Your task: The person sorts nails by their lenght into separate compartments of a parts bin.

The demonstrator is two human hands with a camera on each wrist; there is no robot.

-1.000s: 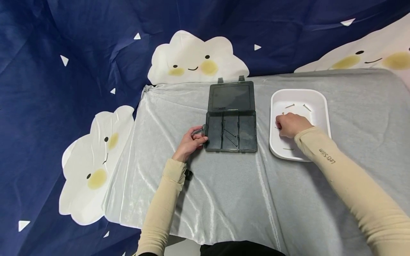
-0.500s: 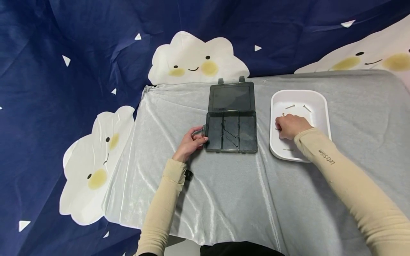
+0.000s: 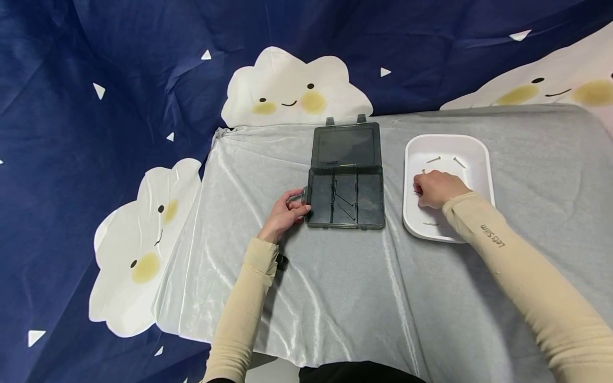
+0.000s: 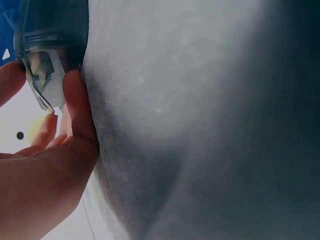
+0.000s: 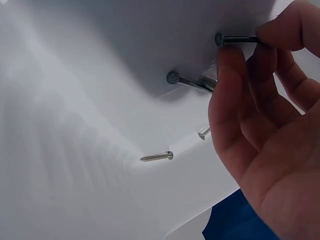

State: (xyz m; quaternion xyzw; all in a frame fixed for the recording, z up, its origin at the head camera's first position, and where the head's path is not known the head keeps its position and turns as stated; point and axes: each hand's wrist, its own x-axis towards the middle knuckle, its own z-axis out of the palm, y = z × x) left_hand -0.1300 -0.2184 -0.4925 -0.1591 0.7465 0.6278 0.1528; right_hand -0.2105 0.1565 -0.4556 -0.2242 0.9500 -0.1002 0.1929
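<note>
My right hand [image 3: 440,189] is inside the white tray [image 3: 485,159] and pinches a dark nail [image 5: 242,39] between thumb and fingers. Another dark nail [image 5: 192,84] lies below it in the right wrist view, partly covered by the fingers. A silver screw [image 5: 157,156] rests on the tray floor, and a second screw [image 5: 204,133] shows beside the hand. On the left, my left hand [image 3: 283,215] grips the left side of the open dark translucent box [image 3: 370,199], thumb in front and fingers behind. Dark nails [image 3: 346,211] lie in the box's middle compartment.
The box lid [image 3: 346,146] lies folded back, away from the person. More screws [image 3: 433,159] are scattered in the tray's far part. Grey cloth [image 3: 354,287] covers the table, and a blue cloud-print curtain [image 3: 412,32] hangs behind it.
My right hand has shifted very slightly to the right within the tray, its sleeve moving along. The left hand and the box stay where they were.
</note>
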